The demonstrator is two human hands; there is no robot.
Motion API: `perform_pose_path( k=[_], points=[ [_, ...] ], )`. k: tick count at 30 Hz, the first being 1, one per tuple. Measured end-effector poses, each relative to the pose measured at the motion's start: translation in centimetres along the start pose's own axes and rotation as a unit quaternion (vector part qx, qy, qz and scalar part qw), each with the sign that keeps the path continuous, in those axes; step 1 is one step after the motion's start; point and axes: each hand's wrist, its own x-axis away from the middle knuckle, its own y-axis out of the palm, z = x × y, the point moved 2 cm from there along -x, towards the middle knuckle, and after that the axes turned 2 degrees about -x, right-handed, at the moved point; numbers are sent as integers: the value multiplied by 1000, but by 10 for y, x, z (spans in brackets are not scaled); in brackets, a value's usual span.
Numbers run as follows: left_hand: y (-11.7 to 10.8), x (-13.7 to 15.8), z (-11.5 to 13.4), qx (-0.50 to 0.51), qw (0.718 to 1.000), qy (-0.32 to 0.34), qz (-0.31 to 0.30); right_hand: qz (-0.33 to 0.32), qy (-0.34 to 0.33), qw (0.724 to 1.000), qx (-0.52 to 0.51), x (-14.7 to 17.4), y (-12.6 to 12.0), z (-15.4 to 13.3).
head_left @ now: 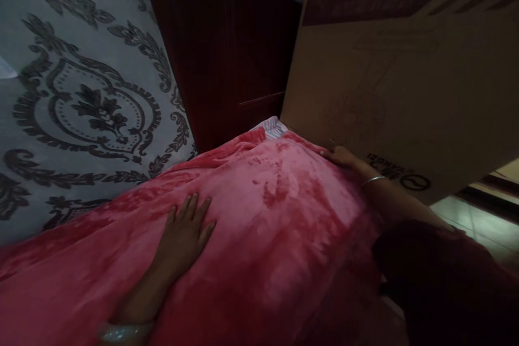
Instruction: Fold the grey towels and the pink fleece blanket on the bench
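Observation:
A plush pink-red blanket (pixel 279 232) covers the bed below me, with soft creases and darker brushed patches. My left hand (pixel 184 235) lies flat on it, fingers stretched and thumb apart; a bangle circles that wrist. At the blanket's right edge, beside a large cardboard box, my right hand (pixel 343 157) rests with its fingers extended leftward and apart. A thin bangle (pixel 373 179) is on this wrist. Striped pale cloth (pixel 274 127) shows from under the blanket at the far corner. The undersides of both hands are hidden.
The cardboard box (pixel 389 81) stands upright along the right side, close to the bed. Dark reddish wooden furniture (pixel 227 38) rises at the far end. Patterned grey wallpaper (pixel 97 102) borders the left. Tiled floor (pixel 478 227) shows at the lower right.

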Motion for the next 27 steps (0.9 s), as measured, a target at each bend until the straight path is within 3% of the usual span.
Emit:
perform_pose_path(
  k=[6, 9, 14, 18, 27],
  points=[
    [-1, -2, -1, 10, 1000, 1, 15, 66, 28, 991, 113, 24, 9, -2],
    [-4, -3, 0, 5, 1000, 0, 2, 51, 31, 992, 111, 30, 5, 0],
    [-7, -7, 1, 1, 1000, 13, 11, 3, 46, 991, 126, 61, -9, 27],
    [-8, -9, 1, 5, 1000, 18, 23, 36, 37, 989, 136, 89, -10, 44],
    [-20, -9, 6, -11, 1000, 15, 15, 28, 23, 992, 118, 87, -11, 52]
  ],
)
